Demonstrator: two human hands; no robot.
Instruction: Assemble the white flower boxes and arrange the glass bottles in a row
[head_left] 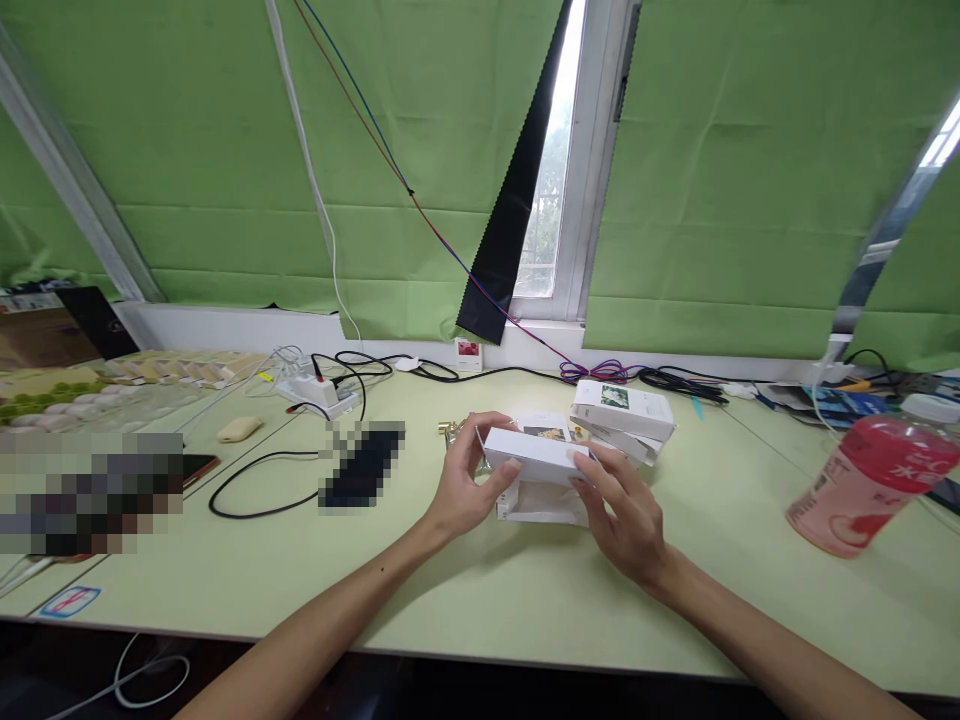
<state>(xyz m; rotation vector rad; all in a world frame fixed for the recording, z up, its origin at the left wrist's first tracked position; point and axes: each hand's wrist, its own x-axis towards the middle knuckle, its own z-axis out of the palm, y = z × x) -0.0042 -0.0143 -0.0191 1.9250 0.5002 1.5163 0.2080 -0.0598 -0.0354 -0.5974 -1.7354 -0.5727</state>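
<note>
Between my two hands is a small white cardboard box (pixel 536 456), held a little above the table with one long side toward me. My left hand (pixel 474 472) grips its left end, thumb on the near face and fingers behind. At the right end, my right hand (pixel 621 505) holds it with the thumb underneath and fingertips on the near face. Just below and behind it lies another white carton (pixel 541 505), partly hidden. More white boxes with a small plant picture (pixel 622 405) are stacked beyond my right hand. A brass-coloured metal piece (pixel 448 428) shows behind my left hand.
On the left lie a dark phone (pixel 367 465), a cream case (pixel 240 429) and a white power strip (pixel 319 393) with cables. A pink-labelled bottle (pixel 862 485) stands at the right. Cable coils (pixel 679 383) run along the wall. The table's front edge (pixel 450 656) is near me.
</note>
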